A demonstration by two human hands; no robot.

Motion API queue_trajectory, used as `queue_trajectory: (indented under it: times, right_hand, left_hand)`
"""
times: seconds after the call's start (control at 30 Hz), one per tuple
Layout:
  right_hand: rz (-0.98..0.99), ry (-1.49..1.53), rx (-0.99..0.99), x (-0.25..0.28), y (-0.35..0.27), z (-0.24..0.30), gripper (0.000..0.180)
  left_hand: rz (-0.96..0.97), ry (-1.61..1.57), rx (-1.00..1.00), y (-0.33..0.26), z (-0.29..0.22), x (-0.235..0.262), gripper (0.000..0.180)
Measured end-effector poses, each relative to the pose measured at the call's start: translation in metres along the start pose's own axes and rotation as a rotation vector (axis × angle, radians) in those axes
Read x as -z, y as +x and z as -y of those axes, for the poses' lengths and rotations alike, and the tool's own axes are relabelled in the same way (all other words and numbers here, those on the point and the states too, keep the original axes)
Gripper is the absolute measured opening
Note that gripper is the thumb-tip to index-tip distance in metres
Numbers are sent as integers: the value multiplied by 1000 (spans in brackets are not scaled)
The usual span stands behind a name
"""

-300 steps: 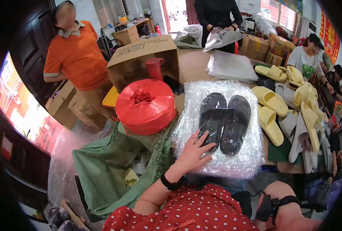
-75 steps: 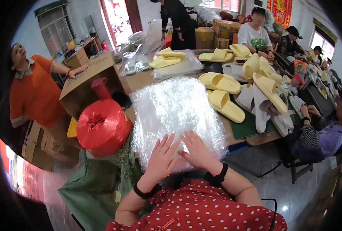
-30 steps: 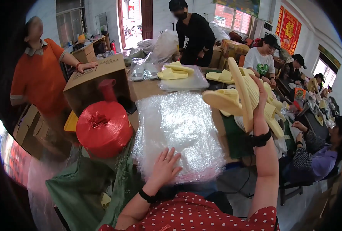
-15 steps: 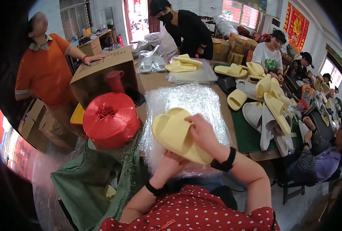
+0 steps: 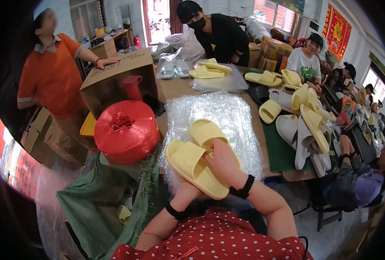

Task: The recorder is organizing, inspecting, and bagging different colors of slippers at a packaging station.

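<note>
A pale yellow slipper (image 5: 190, 160) with a ribbed strap lies tilted over my left hand (image 5: 190, 190), which is closed at its near-left side, partly hidden beneath it. Behind and to the right is a second yellow slipper (image 5: 206, 129), toe pointing away from me. My right hand (image 5: 223, 159) reaches between the two, fingers bent at the strap openings and closed on the slippers; its fingertips are partly hidden. Both slippers are above a stack of clear plastic bags (image 5: 240, 112) on the table.
A roll of red plastic twine (image 5: 126, 130) stands left, beside a cardboard box (image 5: 119, 78). A green woven sack (image 5: 101, 208) hangs open near me. Yellow and grey slippers (image 5: 316, 130) are piled right. A pair of yellow slippers (image 5: 207, 73) lies on bags farther back. Several people are around.
The slippers, earlier overlapped as one, are now spread so that both show. My right hand has moved slightly down, between them. The view has shifted slightly.
</note>
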State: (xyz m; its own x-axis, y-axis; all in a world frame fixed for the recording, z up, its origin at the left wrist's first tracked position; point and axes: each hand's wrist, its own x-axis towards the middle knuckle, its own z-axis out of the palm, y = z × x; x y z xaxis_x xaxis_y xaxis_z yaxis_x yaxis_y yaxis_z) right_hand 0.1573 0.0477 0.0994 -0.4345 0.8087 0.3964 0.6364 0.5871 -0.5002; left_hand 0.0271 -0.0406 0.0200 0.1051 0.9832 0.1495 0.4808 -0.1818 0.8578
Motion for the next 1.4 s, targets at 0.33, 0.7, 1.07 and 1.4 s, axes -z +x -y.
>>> queue_trajectory:
  times: [0.33,0.7,1.07,1.4]
  right_hand:
    - [147,19,131,-11,0,-27,27]
    - [-137,-52,-58,-6,13,-27,19]
    - [-29,-250,-59,2,22,-67,37]
    - [-411,-188,-216,21,28,-150,25]
  left_hand:
    - [17,146,35,0,1,1,71]
    - [-20,398,-49,9,-8,8,52]
    - [-76,689,-259,9,-6,5,60]
    - [91,754,-265,7,-25,17,78]
